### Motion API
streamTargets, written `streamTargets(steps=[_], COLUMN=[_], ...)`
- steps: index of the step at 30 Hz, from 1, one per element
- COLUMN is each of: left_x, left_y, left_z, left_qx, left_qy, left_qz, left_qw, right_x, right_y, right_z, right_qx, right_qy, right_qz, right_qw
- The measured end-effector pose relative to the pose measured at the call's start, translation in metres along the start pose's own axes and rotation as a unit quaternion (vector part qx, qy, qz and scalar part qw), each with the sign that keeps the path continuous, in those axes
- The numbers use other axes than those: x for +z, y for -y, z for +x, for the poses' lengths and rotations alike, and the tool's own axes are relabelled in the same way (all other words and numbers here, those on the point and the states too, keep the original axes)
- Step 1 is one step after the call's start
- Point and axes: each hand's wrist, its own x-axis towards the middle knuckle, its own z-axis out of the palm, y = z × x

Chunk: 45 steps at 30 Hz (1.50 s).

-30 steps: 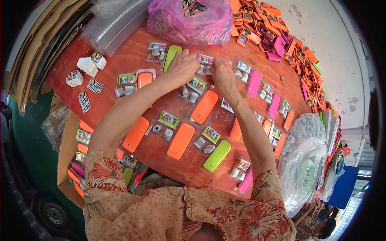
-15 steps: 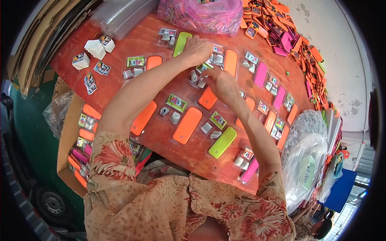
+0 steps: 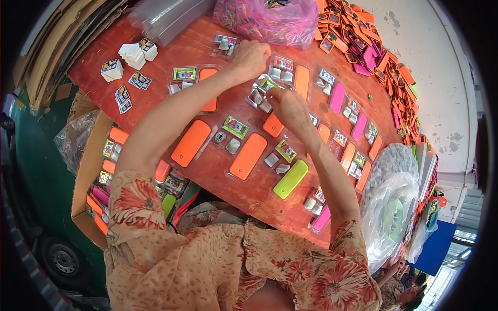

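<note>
My left hand [image 3: 250,61] is curled over the far middle of the red table, beside a clear tray holding small white pieces [image 3: 225,44]. Its fingers are bent, and whatever lies beneath them is hidden. To its right and nearer, my right hand [image 3: 288,108] has its fingers closed at the edge of a small green printed packet [image 3: 267,84]. That packet sits at a clear plastic tray with white pieces [image 3: 256,97]. Just beyond the right hand lies an orange case [image 3: 301,83] in its tray. Another orange case [image 3: 273,125] is partly under the right wrist.
More trays with orange, pink and green cases [image 3: 291,179] cover the red table [image 3: 155,103]. Card stacks [image 3: 134,55] stand at left, a pink bag [image 3: 267,23] at the back, piled cases [image 3: 363,52] at back right. A carton [image 3: 88,202] of packed trays stands left; clear bags [image 3: 389,207] right.
My left hand has shifted slightly, and the green case that showed beneath it is now hidden. My right hand remains at the green packet. The whole view has moved a little.
</note>
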Motion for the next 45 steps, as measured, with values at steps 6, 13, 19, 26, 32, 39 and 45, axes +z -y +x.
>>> streamTargets(steps=[6, 13, 19, 26, 32, 39, 45], left_x=[-0.043, -0.059, -0.068, -0.082, -0.063, -0.072, -0.078], left_y=[0.018, 0.034, 0.037, 0.072, 0.073, 0.079, 0.096], left_z=[-0.022, -0.035, -0.04, -0.051, -0.032, -0.026, -0.034], left_qx=[-0.039, -0.036, -0.058, -0.067, -0.07, -0.128, -0.142], left_qy=[0.026, 0.013, 0.01, 0.005, -0.029, -0.046, -0.059], left_qz=[-0.003, -0.002, -0.065, 0.086, 0.117, 0.064, 0.073], left_qw=[0.999, 0.999, 0.996, 0.994, 0.99, 0.989, 0.985], right_x=[0.012, 0.006, 0.021, 0.007, 0.004, 0.029, 0.035], right_y=[0.005, 0.002, 0.009, 0.016, 0.016, 0.019, 0.038], right_z=[0.01, 0.039, 0.025, 0.021, 0.097, 0.153, 0.145], right_qx=[-0.029, 0.124, -0.062, -0.051, -0.034, -0.111, -0.137], right_qy=[0.004, 0.175, 0.028, 0.097, -0.066, 0.023, -0.087], right_qz=[0.056, 0.192, 0.015, -0.001, 0.091, 0.012, 0.019], right_qw=[0.998, 0.958, 0.998, 0.994, 0.993, 0.993, 0.987])
